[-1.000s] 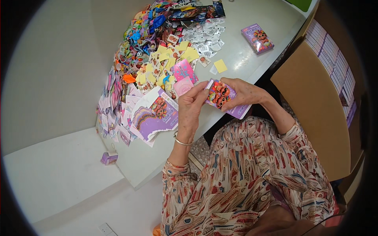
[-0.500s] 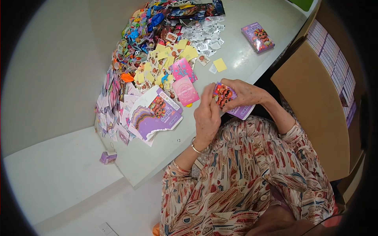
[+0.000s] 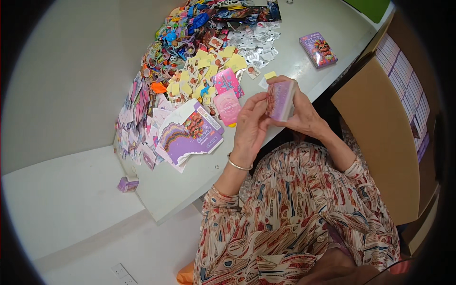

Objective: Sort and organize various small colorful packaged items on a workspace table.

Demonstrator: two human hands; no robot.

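Both hands at a purple box [image 3: 281, 100], raised at the near edge of the white table [image 3: 175, 192], one narrow side turned toward the viewer. The right hand [image 3: 306, 116] clasps the box from the right, fingers over its far end and thumb side at its near end. The left hand [image 3: 251, 126], a bracelet [image 3: 240, 164] at its wrist, has thumb and fingers drawn together at the box's left edge; whether they pinch it or only steady it cannot be told.

Stage of the work: the held box has been opened out from flat into a solid form; whether its ends are closed, or anything lies inside, is not visible. A second box [image 3: 318, 50], apparently complete, lies apart on the far right of the table. Flat boxes [image 3: 192, 145] in an overlapping stack remain unfolded to the left of the hands.

Loose supplies are plentiful: pink cards [image 3: 227, 107] just beside the left hand, yellow cards [image 3: 235, 62] beyond them, then white packets [image 3: 259, 43], black packets [image 3: 244, 15], pale pink packets [image 3: 135, 105] and a heap of small toys [image 3: 170, 53]. At right, an open carton [image 3: 380, 147] holds closely packed rows of purple-and-white goods [image 3: 403, 83].
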